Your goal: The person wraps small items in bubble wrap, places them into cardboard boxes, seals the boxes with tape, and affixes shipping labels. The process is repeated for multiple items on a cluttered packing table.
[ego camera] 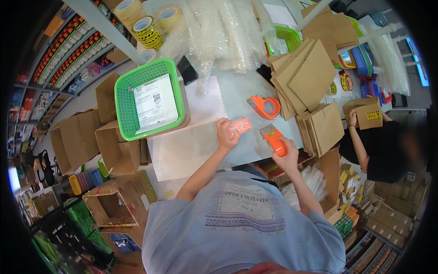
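My left hand (228, 136) is closed around a small pink item in clear wrap (240, 126), held over the light tabletop. To its right, my right hand (288, 154) grips an orange tape dispenser (275, 139) with its metal end pointing up and left. A second orange tape dispenser (265, 107) lies on the table beyond my hands. Left of them stands a green plastic basket (120, 99), on top of a stack of baskets, with a printed paper sheet (155, 102) in it.
Bubble wrap (222, 34) covers the far side, beside tape rolls (147, 32) and a black phone (187, 70). Flat cardboard boxes (308, 75) are piled at right. Open cartons (118, 150) stand at left. A co-worker's hand (352, 118) holds a carton (366, 113) at far right.
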The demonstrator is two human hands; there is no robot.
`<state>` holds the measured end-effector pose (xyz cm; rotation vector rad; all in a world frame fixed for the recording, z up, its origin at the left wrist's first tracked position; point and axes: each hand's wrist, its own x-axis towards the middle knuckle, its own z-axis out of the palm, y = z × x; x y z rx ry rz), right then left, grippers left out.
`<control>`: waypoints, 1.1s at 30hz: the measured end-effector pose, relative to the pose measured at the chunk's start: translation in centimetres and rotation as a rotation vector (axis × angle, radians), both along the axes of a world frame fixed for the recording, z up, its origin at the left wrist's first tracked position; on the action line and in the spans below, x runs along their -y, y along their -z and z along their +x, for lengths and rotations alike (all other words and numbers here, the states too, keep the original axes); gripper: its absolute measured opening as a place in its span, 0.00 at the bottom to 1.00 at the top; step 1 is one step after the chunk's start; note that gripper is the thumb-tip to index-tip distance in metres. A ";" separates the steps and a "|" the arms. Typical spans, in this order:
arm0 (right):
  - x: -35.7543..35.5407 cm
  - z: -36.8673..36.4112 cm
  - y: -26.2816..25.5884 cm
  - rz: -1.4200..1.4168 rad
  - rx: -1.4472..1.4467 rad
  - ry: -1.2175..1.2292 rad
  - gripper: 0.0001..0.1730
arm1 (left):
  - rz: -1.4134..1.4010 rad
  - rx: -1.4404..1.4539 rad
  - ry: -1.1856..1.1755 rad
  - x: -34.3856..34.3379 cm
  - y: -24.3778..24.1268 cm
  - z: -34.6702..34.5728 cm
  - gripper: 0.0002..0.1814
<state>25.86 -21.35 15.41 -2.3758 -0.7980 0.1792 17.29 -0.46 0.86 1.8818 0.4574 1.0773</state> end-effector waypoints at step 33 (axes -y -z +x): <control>0.4 2.8 2.9 -0.262 -0.322 0.115 0.26 | -0.303 -0.064 -0.214 -2.1 -0.9 1.9 0.16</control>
